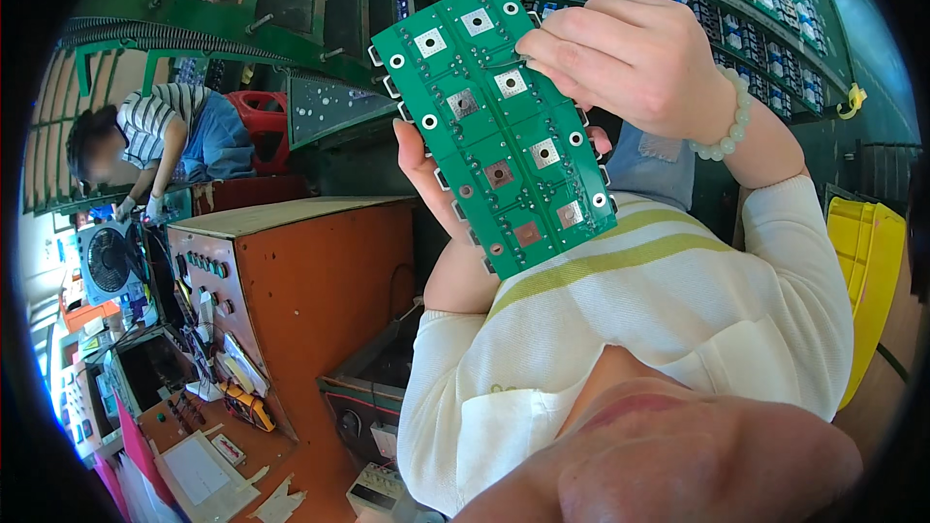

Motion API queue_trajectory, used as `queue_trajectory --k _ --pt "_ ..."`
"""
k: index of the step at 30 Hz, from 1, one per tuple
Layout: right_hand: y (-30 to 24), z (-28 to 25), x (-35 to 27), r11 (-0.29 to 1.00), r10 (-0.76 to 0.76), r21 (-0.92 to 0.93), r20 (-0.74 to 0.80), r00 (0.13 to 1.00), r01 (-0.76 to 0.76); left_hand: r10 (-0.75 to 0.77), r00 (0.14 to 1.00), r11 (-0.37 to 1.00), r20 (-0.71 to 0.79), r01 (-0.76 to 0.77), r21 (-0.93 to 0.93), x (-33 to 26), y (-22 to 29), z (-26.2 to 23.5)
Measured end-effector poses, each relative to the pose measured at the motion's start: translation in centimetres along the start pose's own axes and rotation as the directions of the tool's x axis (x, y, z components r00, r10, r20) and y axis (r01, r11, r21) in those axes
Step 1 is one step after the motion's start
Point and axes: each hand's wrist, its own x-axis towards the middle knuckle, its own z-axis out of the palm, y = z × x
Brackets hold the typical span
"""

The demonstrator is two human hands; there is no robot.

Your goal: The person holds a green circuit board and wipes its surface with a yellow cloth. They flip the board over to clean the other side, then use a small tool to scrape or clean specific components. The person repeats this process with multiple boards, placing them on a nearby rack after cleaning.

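A green circuit board [499,126] is held up tilted, with square metal pads, several of them pale and two brownish, and ringed holes on its face. Small metal loops stick out along its long edges. My left hand [426,174] grips the board from behind, its thumb at the left edge and a fingertip showing past the right edge. At the upper right edge, my right hand [630,58] has its fingers curled and pinched together against the board's face. A thin dark sliver shows by those fingertips; what they hold is too small to make out.
Green racks [668,0] with rows of small parts stand behind my right hand. To the left are an orange cabinet [320,281] with a button panel, a fan [108,260], a yellow meter [247,407] and a co-worker [165,136] bending over. A yellow bin [862,271] is at the right.
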Motion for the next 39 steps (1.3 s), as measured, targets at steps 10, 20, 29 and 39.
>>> queue_trajectory --k 10,20,29,39 --pt "0.0 0.4 0.0 1.000 0.025 0.015 0.016 1.000 -0.026 0.030 0.997 0.998 -0.070 -0.026 0.060 0.2 0.3 0.4" --pt "0.1 0.7 0.1 1.000 -0.004 0.001 0.010 1.000 0.004 0.058 0.993 0.996 -0.103 -0.050 0.078 0.0 0.2 0.4" --pt "0.1 0.4 -0.2 1.000 -0.003 0.005 0.045 0.999 0.003 0.046 0.988 0.998 -0.149 -0.040 0.044 0.1 0.0 0.3" --pt "0.5 -0.4 -0.8 0.944 0.179 0.284 -0.019 0.984 -0.167 0.124 0.991 0.991 0.042 -0.126 0.045 0.9 1.3 -1.2"
